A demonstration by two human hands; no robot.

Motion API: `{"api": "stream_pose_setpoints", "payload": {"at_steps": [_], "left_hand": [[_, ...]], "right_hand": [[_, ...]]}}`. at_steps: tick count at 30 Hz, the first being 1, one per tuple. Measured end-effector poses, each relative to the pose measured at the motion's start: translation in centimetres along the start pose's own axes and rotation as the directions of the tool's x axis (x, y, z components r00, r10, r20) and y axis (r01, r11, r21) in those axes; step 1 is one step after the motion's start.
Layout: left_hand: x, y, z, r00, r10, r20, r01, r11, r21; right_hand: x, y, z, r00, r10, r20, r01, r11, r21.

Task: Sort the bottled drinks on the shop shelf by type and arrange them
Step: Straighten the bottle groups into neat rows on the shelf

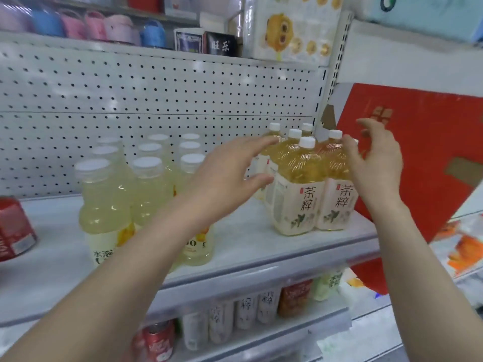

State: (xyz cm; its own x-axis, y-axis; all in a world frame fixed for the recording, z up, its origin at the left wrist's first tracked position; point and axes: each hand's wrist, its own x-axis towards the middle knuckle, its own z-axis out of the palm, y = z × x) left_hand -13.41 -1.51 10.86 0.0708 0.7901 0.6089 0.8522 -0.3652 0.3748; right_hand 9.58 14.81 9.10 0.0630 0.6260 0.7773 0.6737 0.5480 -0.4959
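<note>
Both open with fingers spread, the left grip (230, 173) and right grip (373, 163) flank the amber tea bottles (300, 178) clustered at the right of the shelf (248, 239), likely squaring them into a group apart from the pale drinks (104, 205) on the left.

Pale yellow bottles (104, 205) sit partly behind a forearm (156, 239) — the red can (13, 228) is cut by the left edge.

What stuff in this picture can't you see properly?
All in the head view:
- Pale yellow bottles: the left arm covers some of the front labels.
- Tea bottles: the back ones hide behind the front ones; only their caps show.
- Red can: cut off by the left edge.
- Lower-shelf bottles: too blurred to read.
- Right hand: unclear if it touches the tea bottles.
</note>
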Motion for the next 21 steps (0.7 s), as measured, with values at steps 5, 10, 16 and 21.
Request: {"api": "stream_pose_setpoints", "payload": {"at_steps": [5,10,16,21], "left_hand": [[2.4,0.8,9.8,0.914,-0.354,0.197,0.366,0.930,-0.028],[3.4,0.6,15.4,0.840,-0.529,0.122,0.538,0.840,-0.068],[3.9,2.3,17.4,0.838,-0.546,0.001,0.546,0.838,-0.024],[4.3,2.8,18.1,0.829,-0.559,-0.013,0.557,0.828,-0.060]], "right_hand": [[1.5,4.2,2.0,0.958,0.063,0.281,-0.093,0.991,0.096],[2.1,6.6,3.0,0.958,-0.062,0.280,-0.025,0.955,0.296],[3.2,8.4,2.6,0.938,-0.119,0.326,-0.018,0.921,0.390],[4.3,9.7,2.7,0.915,-0.110,0.388,-0.070,0.904,0.421]]}}
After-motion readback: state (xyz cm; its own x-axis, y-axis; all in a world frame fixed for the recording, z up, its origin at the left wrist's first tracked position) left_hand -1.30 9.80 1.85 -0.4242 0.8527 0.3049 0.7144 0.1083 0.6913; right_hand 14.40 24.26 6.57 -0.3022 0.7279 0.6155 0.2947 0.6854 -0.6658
